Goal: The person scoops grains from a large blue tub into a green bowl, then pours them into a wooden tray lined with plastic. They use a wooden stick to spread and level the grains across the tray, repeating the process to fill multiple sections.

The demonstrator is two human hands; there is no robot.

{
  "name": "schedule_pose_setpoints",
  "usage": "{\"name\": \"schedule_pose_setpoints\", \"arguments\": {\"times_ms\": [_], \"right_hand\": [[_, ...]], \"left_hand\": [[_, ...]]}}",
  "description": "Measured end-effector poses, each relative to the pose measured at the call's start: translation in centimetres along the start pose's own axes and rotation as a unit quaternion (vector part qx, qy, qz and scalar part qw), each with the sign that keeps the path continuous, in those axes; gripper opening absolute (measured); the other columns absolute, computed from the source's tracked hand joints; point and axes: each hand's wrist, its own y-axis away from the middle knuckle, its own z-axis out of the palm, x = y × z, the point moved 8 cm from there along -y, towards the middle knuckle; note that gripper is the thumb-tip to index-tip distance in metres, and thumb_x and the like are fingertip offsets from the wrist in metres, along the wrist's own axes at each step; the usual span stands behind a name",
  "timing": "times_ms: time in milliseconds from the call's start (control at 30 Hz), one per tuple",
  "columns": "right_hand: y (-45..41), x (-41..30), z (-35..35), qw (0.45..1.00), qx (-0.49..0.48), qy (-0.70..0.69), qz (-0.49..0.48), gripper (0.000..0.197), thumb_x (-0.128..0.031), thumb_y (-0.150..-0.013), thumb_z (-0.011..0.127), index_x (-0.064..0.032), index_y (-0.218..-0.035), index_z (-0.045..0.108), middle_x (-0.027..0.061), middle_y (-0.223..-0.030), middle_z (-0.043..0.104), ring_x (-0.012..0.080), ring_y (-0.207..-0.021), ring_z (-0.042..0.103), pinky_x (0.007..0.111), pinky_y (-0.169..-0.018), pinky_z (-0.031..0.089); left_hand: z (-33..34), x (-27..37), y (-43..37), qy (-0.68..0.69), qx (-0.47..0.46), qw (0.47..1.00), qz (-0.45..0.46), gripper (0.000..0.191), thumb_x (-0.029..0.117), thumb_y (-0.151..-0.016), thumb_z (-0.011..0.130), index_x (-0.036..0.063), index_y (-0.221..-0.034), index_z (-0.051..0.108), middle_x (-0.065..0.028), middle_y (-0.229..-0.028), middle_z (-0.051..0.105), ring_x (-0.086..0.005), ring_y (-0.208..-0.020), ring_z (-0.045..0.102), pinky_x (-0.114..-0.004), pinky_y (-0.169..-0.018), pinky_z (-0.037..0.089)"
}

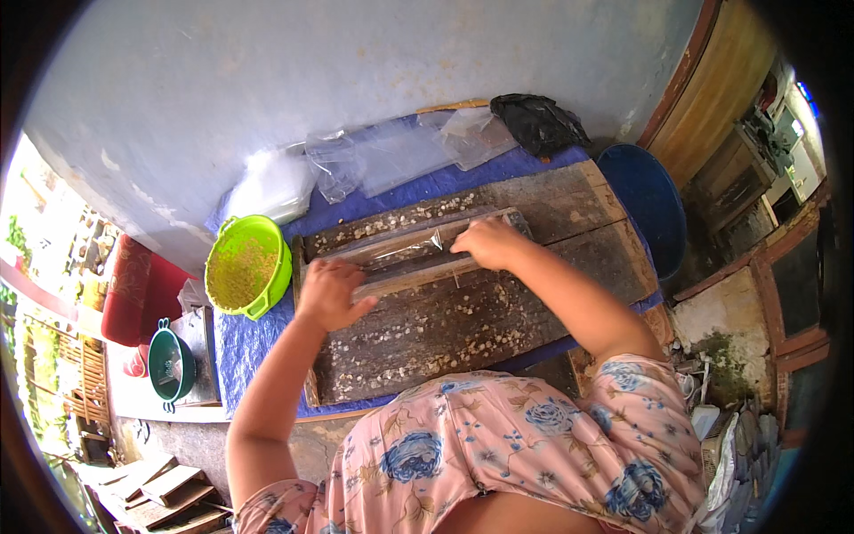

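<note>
A long narrow wooden frame [444, 272] lies on a dark wooden board [427, 334] scattered with pale bits. Clear plastic film [407, 245] stretches across the inside of the frame and glints. My left hand [333, 290] rests at the frame's left end, fingers over it and thumb spread apart; whether it grips anything is hidden. At the right part of the frame, my right hand [487, 241] has its fingers curled down at the film's edge; what lies between the fingertips is not plain.
Left of the board stands a lime-green plastic basin [250, 267] holding yellowish grains. Clear plastic bags [400, 153] and a black plastic bag [540, 123] lie along the wall on a blue tarpaulin [247, 360]. A green colander [171, 367] is at the left, a blue barrel [644, 207] at the right.
</note>
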Motion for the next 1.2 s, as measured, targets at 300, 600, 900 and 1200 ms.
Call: {"name": "schedule_pose_setpoints", "arguments": {"times_ms": [300, 600, 900, 1200], "right_hand": [[0.5, -0.6, 0.2, 0.994, -0.003, -0.107, 0.029, 0.036, -0.01, -0.086, 0.049, -0.0155, -0.119, 0.062, 0.0138, -0.12, 0.06, 0.0311, -0.11, 0.057, 0.044, -0.09, 0.047], [-4.4, 14.8, -7.4, 0.916, 0.311, -0.25, 0.05, 0.025, -0.013, -0.078, 0.059, -0.0061, -0.101, 0.066, 0.0138, -0.083, 0.069, 0.0279, -0.074, 0.067, 0.037, -0.068, 0.052], [-25.8, 27.5, -2.9, 0.711, 0.204, -0.625, 0.249, 0.058, 0.0, -0.076, 0.057, -0.0132, -0.131, 0.046, 0.0107, -0.11, 0.057, 0.0225, -0.084, 0.061, 0.037, -0.072, 0.053], [-37.8, 32.4, 0.6, 0.379, 0.253, -0.884, 0.102, 0.056, 0.014, -0.073, 0.046, -0.0118, -0.122, 0.035, 0.0146, -0.092, 0.049, 0.024, -0.075, 0.056, 0.04, -0.075, 0.053]], "left_hand": [[5.1, 2.3, -1.9, 0.043, -0.098, 0.982, -0.157, 0.042, 0.044, -0.085, 0.052, 0.0041, -0.096, 0.061, -0.0163, -0.104, 0.061, -0.0335, -0.1, 0.057, -0.045, -0.084, 0.044], [4.0, 4.4, 0.7, -0.002, 0.157, 0.976, -0.15, 0.047, 0.026, -0.075, 0.06, 0.005, -0.116, 0.052, -0.014, -0.12, 0.052, -0.0334, -0.114, 0.047, -0.05, -0.097, 0.029], [3.9, 4.0, -0.1, -0.019, 0.131, 0.973, -0.19, 0.046, 0.034, -0.072, 0.059, 0.0081, -0.11, 0.054, -0.0123, -0.116, 0.054, -0.0322, -0.11, 0.05, -0.049, -0.095, 0.029], [4.6, 2.9, 0.0, 0.015, 0.081, 0.971, -0.226, 0.05, 0.037, -0.068, 0.062, 0.0074, -0.108, 0.058, -0.0115, -0.118, 0.056, -0.0327, -0.112, 0.05, -0.051, -0.095, 0.027]]}}
